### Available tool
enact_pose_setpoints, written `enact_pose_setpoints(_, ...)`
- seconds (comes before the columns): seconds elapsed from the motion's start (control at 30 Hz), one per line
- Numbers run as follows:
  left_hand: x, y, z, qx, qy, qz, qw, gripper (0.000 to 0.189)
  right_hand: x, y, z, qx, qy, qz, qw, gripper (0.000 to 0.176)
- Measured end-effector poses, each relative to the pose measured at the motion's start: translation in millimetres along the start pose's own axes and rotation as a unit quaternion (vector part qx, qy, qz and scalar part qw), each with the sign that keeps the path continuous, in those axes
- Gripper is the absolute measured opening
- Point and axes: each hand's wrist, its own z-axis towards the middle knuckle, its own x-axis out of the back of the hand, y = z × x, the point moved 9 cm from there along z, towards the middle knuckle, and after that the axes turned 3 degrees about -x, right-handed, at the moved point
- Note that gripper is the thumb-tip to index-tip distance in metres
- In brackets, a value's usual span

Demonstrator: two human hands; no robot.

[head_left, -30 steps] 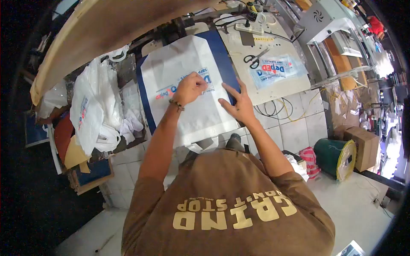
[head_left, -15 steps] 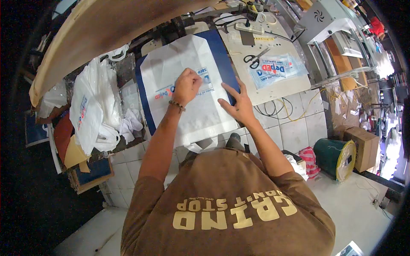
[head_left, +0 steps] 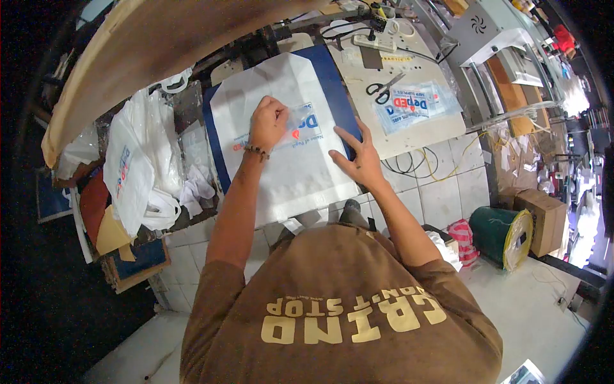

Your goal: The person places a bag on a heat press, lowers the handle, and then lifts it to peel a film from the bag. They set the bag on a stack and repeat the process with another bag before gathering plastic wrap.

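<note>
1. My left hand (head_left: 270, 121) is curled in on itself over the middle of the white bag (head_left: 297, 176); whether the fingers pinch anything, I cannot tell.
2. My right hand (head_left: 364, 160) is open, fingers spread, at the bag's right edge; it grasps nothing.
3. The bag lies flat between and below my hands, on a blue board (head_left: 337, 96); its handles (head_left: 310, 219) hang towards me.
4. As for progress, print (head_left: 311, 121) shows on the bag, just right of my left hand; clear film seems to lie over it; I judge that film still to come away, though my fingers hide part.
5. Left of my left hand, a pile of bags (head_left: 157, 131) already bears print; beyond my right hand, printed films (head_left: 412, 105) lie unused beside scissors (head_left: 388, 85).
</note>
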Motion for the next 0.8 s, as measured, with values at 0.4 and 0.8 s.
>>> enact_pose_setpoints(0.4,19,-18,8,-0.008,0.024,0.014,1.0,0.01,1,-4,-3,-0.011,-0.001,-0.011,1.0,0.058)
enact_pose_setpoints(0.8,42,-52,19,-0.04,0.053,0.053,0.996,0.008,-1,-3,-3,-0.026,-0.009,-0.001,1.0,0.058)
